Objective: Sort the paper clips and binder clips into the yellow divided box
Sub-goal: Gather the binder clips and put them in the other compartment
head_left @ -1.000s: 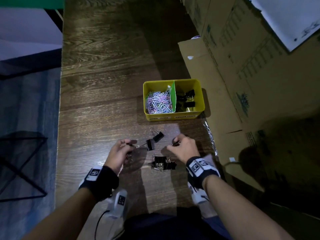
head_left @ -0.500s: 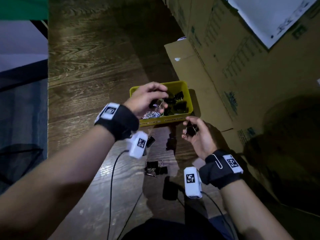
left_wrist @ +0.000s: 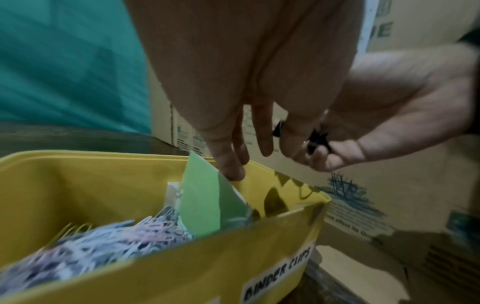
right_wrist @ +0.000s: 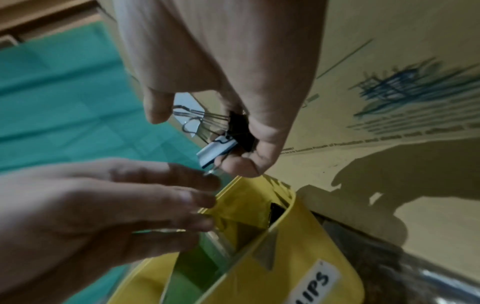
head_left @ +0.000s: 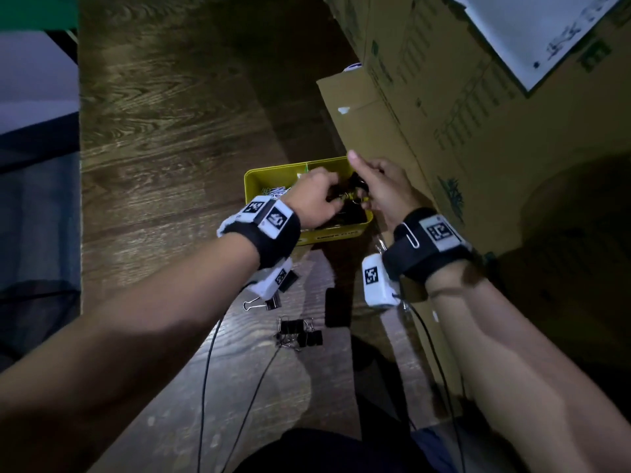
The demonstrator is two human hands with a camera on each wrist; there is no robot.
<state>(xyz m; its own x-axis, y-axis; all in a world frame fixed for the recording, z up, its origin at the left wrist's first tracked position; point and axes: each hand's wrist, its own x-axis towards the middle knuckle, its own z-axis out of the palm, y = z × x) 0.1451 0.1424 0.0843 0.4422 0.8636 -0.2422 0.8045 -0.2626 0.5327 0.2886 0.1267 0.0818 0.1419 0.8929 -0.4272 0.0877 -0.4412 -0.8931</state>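
While the left hand (head_left: 316,196) hangs slack, the right hand (right_wrist: 233,115) pinches binder clips (right_wrist: 226,135) above the yellow box (right_wrist: 285,257).

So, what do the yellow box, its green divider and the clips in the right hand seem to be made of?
Yellow box: probably plastic, smooth with a moulded, rounded rim.
Green divider: looks like thin matte card or plastic sheet; it stands slightly bent.
Binder clips in the right hand: apparently metal, black bodies with shiny wire handles.
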